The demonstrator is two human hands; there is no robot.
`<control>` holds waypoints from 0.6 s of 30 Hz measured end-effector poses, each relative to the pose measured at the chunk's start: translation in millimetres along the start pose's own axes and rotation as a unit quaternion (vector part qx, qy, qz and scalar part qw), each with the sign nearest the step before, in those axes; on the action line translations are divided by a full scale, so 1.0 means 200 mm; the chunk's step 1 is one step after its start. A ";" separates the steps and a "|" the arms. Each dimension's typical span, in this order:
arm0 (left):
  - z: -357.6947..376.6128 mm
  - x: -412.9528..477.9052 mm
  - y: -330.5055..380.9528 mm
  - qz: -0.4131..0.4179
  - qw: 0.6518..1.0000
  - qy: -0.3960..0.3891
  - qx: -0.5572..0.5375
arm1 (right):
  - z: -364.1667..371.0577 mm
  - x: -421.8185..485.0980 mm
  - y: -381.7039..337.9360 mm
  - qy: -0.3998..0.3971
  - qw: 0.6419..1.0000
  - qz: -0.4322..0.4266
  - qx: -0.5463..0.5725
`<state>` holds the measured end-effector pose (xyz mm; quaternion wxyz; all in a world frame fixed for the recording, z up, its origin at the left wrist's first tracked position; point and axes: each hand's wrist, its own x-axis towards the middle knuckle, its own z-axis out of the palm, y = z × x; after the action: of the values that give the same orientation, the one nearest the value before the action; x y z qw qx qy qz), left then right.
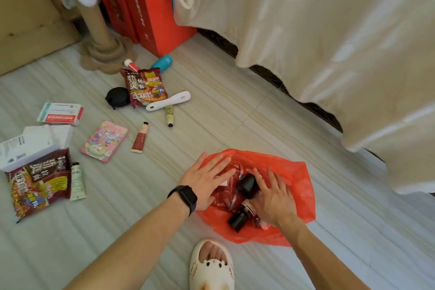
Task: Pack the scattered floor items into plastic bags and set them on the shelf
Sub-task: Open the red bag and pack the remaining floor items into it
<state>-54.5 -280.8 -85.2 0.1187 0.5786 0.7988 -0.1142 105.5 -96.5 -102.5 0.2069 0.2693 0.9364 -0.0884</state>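
A red plastic bag point(294, 181) lies open on the floor tiles. Inside it are two dark bottles point(247, 186) and a red packet. My left hand point(207, 181), with a black watch on the wrist, lies flat with fingers spread on the bag's left rim. My right hand point(273, 198) rests with fingers apart on the bottles; whether it grips one I cannot tell. Scattered to the left lie two noodle packets point(146, 86) point(40, 186), a red tube point(140, 138), a pink booklet point(104, 140), a white tube point(77, 182), white boxes point(60, 113) and a white scoop point(168, 101).
A cream cloth point(329, 42) hangs at the right over dark furniture. Red boxes point(146, 7) and a cardboard scratching post point(98, 30) stand at the back. A teal bottle point(162, 61) and a black round case point(117, 96) lie near them. My slippered foot point(211, 266) is below the bag.
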 end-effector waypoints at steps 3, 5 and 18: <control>-0.10 -0.04 -0.08 0.011 1.000 0.020 -0.015 | -0.05 -0.05 -0.05 0.022 0.999 -0.018 0.020; -0.19 -0.07 -0.15 0.006 0.999 0.027 -0.025 | -0.10 -0.10 -0.11 0.051 0.997 -0.036 0.053; -0.10 -0.95 -0.65 -0.235 0.967 -0.041 -0.087 | -0.30 -0.26 -0.84 0.147 0.949 -0.230 0.158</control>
<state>-122.0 -484.5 0.8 0.1706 0.3570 0.9137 -0.0927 33.7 -244.9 -16.5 -0.0046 0.0861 0.9670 -0.2399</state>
